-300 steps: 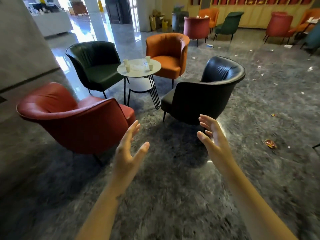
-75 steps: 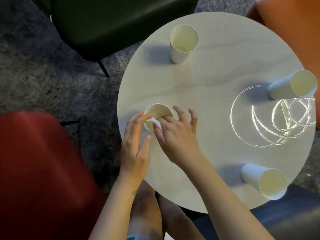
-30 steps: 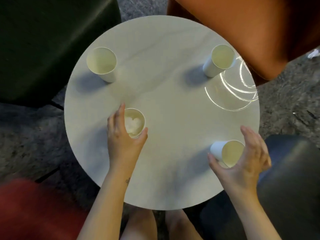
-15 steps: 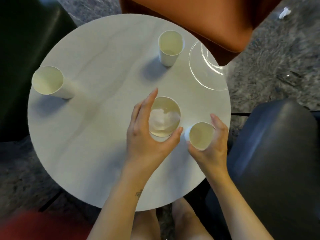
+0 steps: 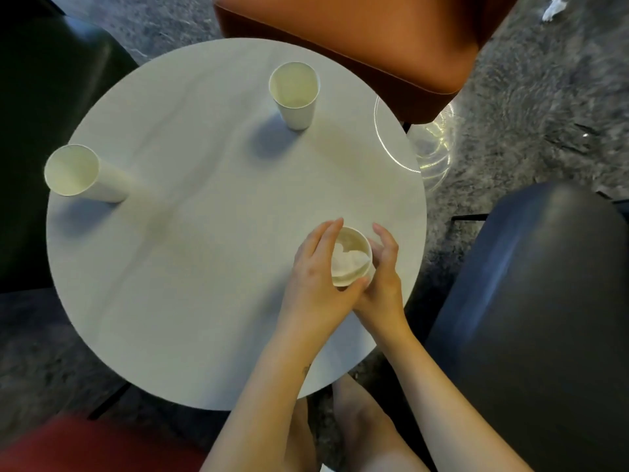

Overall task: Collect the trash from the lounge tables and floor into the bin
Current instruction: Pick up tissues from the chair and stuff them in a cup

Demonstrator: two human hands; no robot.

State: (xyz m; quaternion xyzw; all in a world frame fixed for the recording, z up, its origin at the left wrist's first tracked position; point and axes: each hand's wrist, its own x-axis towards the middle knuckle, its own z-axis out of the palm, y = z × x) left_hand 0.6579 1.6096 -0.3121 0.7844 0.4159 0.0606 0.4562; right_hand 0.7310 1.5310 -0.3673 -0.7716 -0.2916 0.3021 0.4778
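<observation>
– Fingers [image 5: 326,235] of the left hand [image 5: 315,284]: what have they got?
– They curl round a white paper cup [image 5: 354,239] from its left side, thumb at the near rim. The right hand [image 5: 384,281] wraps the same cup from the right, its fingers [image 5: 386,238] bent round the far side. Both hands grasp it.
– Anything inside?
– A crumpled white tissue [image 5: 347,264]. I cannot tell whether another cup is nested underneath.
– Where is it?
– Over the round white table [image 5: 204,284], near its right edge; the hands hide its base.
– Other trash?
– A second empty paper cup [image 5: 294,97] stands beyond the fingers, and a third empty paper cup [image 5: 81,175] is well to their left at the table's edge. A white paper scrap [image 5: 553,8] lies on the grey floor [image 5: 544,97], far beyond and right of them.
– Seating?
– An orange armchair [image 5: 357,39] is beyond the fingers and a black chair [image 5: 544,301] is to their right.
</observation>
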